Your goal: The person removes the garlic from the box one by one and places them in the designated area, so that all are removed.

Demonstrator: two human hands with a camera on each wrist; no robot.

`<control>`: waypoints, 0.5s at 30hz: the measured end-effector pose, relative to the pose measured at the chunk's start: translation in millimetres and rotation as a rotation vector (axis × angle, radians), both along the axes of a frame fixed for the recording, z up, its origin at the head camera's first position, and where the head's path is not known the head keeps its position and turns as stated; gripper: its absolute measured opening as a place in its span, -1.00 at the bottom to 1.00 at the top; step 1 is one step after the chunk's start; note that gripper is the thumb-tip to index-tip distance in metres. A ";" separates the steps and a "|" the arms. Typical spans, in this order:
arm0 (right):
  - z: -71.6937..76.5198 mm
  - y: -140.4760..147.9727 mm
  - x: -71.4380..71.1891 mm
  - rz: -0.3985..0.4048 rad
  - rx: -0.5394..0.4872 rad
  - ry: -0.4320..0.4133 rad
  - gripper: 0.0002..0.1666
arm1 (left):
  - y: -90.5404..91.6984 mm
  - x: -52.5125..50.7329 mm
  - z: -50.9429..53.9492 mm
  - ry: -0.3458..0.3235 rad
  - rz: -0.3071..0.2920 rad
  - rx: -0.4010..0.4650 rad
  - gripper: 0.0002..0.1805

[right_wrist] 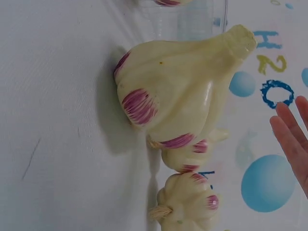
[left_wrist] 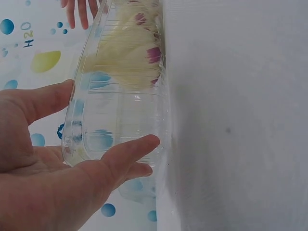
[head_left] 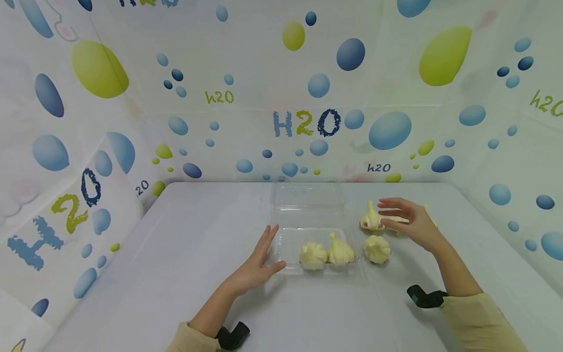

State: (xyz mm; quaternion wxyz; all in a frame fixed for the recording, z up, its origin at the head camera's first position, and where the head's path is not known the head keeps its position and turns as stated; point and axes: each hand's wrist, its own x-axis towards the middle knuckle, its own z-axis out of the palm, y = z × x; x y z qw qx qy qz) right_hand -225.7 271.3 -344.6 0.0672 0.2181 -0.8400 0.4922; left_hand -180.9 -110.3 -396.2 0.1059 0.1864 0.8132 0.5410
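Observation:
A clear plastic box (head_left: 288,247) stands on the table with its lid (head_left: 308,197) folded back. Inside are two garlic bulbs, one (head_left: 313,254) in the middle and one (head_left: 341,251) at the right. My left hand (head_left: 250,274) rests at the box's left end, fingers extended along its side and thumb near the front corner. Over the loose garlic on the right hovers my right hand (head_left: 413,226), its fingers spread and holding nothing. One loose bulb (head_left: 377,250) lies beside the box; another bulb (head_left: 371,217) stands behind it. More garlic is partly hidden by the right hand.
A white table (head_left: 176,264) carries everything. A patterned curtain (head_left: 246,127) rises behind the table and along both sides. Black wrist-worn devices (head_left: 425,297) sit at both sleeves.

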 end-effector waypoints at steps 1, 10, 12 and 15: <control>0.6 -1.2 0.0 0.003 -0.005 0.003 -0.48 | -0.3 0.2 0.2 -0.003 -0.002 0.001 -0.11; 2.3 -14.6 -2.7 0.090 -0.097 0.021 -0.47 | -1.4 1.8 1.2 -0.020 0.001 0.004 -0.09; 2.7 -19.0 -3.1 0.106 -0.111 0.017 -0.47 | -1.7 2.2 1.4 -0.022 0.002 0.007 -0.10; 3.0 -26.1 -4.1 0.120 -0.124 0.005 -0.46 | -2.7 3.1 1.0 -0.025 0.000 0.011 -0.09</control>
